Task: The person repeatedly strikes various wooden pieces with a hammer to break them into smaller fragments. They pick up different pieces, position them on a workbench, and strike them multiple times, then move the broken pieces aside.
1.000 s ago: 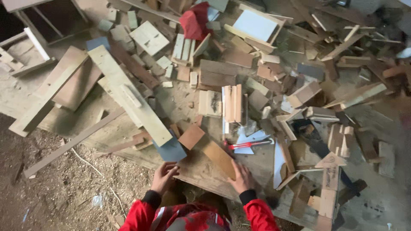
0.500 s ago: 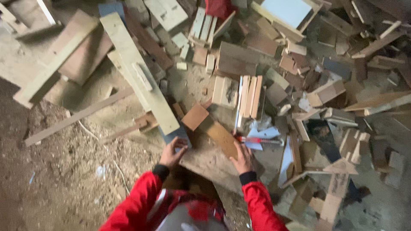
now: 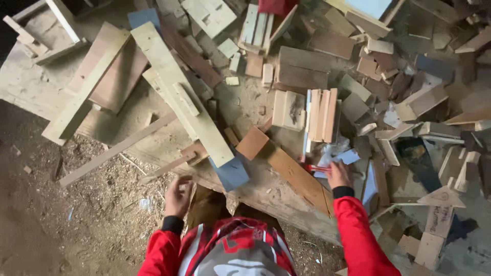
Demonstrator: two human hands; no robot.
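While the right hand (image 3: 338, 175) is closed on a red-handled tool (image 3: 318, 167) lying on the worn bench (image 3: 266, 191) beside a long brown board (image 3: 299, 179), the grip is best taken firmly at the handle before lifting. The left hand (image 3: 178, 197) is held loosely curled at the bench edge, grasping nothing. No packages or signs are seen; only a scribbled triangular offcut (image 3: 442, 197) at the right

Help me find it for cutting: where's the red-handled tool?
In the head view, the red-handled tool lies right of centre at the right hand, just below the bundle of upright slats, beside the long brown board.
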